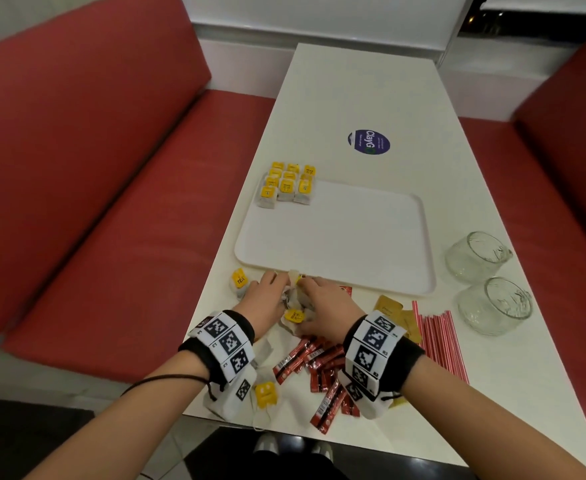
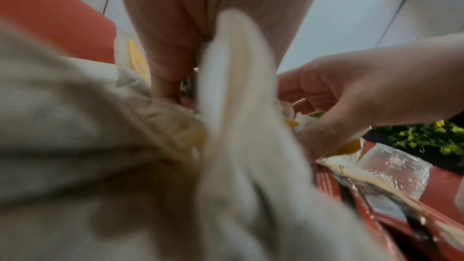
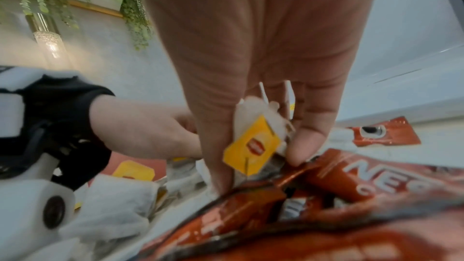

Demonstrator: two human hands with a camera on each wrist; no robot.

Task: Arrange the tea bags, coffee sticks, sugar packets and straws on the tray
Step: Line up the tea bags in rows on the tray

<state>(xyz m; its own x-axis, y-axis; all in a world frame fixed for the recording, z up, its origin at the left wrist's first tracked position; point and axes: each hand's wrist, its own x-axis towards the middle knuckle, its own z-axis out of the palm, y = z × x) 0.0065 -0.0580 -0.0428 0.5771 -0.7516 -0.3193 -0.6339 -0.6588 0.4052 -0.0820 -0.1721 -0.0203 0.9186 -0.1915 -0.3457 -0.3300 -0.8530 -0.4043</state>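
Tea bags (image 1: pixel 293 308) lie in a loose heap on the table (image 1: pixel 371 98) just below the tray's near edge, at about 6 o'clock from the tray's centre, and we have both hands in that heap. Our right hand (image 1: pixel 329 306) pinches one tea bag (image 3: pixel 253 136) between thumb and fingers; in the right wrist view its yellow tag (image 3: pixel 252 146) hangs tilted, one corner pointing down toward the coffee sticks. Our left hand (image 1: pixel 265 301) has its fingers curled into the heap, and the left wrist view shows a white bag (image 2: pixel 233 78) pressed between them, standing on edge with its long axis running away from the wrist, though the view is blurred.

On the white tray (image 1: pixel 347 237) we see one group of sorted tea bags (image 1: pixel 286 183) at its 11 o'clock corner, laid in three columns with their yellow tags toward the far end of the table and the rows overlapping.

Red coffee sticks (image 1: pixel 314 368) are scattered at 6 o'clock from our hands, under the right wrist, pointing in mixed directions. Red straws (image 1: pixel 440 344) lie in a bundle at 4 o'clock from the hands, long axes running roughly near-to-far. Tan sugar packets (image 1: pixel 393 311) sit between the straws and our right hand. One loose tea bag (image 1: pixel 239 280) lies at 9 o'clock of our left hand, another (image 1: pixel 265 393) beside the left wrist.

Two glass cups (image 1: pixel 485 282) lie on their sides at 3 o'clock of the tray.
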